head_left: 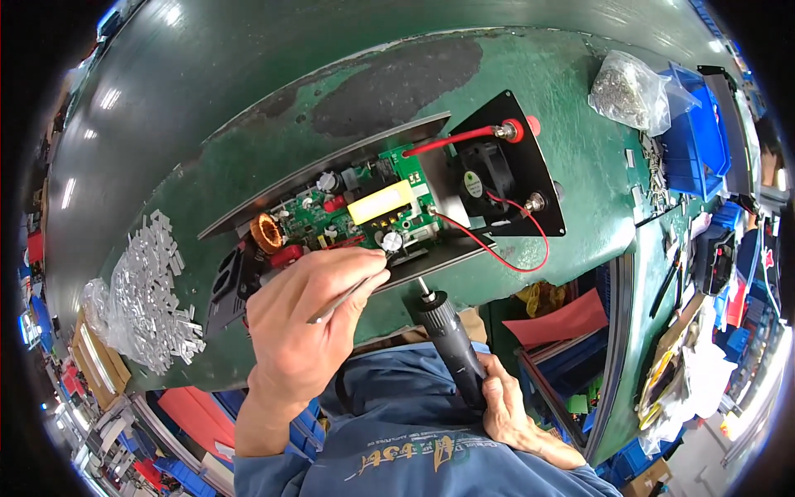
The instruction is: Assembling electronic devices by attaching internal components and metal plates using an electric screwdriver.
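My left hand (302,319) is closed on a slim piece of silver metal, apparently tweezers (341,300). Its fingertips are at the near edge of a green circuit board (319,217), beside a round capacitor (392,241). The board sits in a long dark metal housing (339,157) and carries a yellow-wrapped transformer (379,202) and a copper coil (267,233). My right hand (505,403) grips a black electric screwdriver (451,341), its bit pointing up toward the housing's near wall. Red wires run from the board to a black end panel (542,217) with a fan (487,178).
At the left lies a heap of small silver metal pieces (153,290) on plastic. Another black end plate (228,277) is at the housing's left end. A bag of small parts (631,91) and a blue bin (696,137) stand at the far right, with loose metal pieces (654,170) nearby.
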### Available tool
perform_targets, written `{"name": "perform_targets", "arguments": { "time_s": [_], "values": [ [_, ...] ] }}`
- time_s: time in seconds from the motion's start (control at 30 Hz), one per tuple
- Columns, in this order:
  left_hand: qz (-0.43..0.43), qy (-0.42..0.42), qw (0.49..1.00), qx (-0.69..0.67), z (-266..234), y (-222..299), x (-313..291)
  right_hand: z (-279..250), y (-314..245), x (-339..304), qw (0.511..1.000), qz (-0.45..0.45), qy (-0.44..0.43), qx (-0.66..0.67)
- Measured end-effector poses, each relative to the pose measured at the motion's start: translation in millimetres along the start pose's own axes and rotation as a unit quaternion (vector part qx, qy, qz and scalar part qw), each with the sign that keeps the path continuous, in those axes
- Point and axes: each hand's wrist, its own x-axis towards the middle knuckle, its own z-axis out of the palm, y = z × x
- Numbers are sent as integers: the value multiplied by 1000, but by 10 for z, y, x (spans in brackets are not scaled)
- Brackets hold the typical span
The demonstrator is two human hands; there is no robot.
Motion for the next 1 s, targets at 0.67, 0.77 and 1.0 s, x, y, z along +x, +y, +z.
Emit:
{"name": "perform_targets", "arguments": {
  "time_s": [0.67,0.77,1.0],
  "values": [
    [1,-25,1000,-2,-41,-16,12,-49,45,74,956,101,-127,244],
    [-2,-40,999,-2,-74,37,-9,-54,51,32,957,124,-119,234],
    [-1,-69,993,91,-195,203,75,-38,-56,-3,973,113,-85,183]
  ]
}}
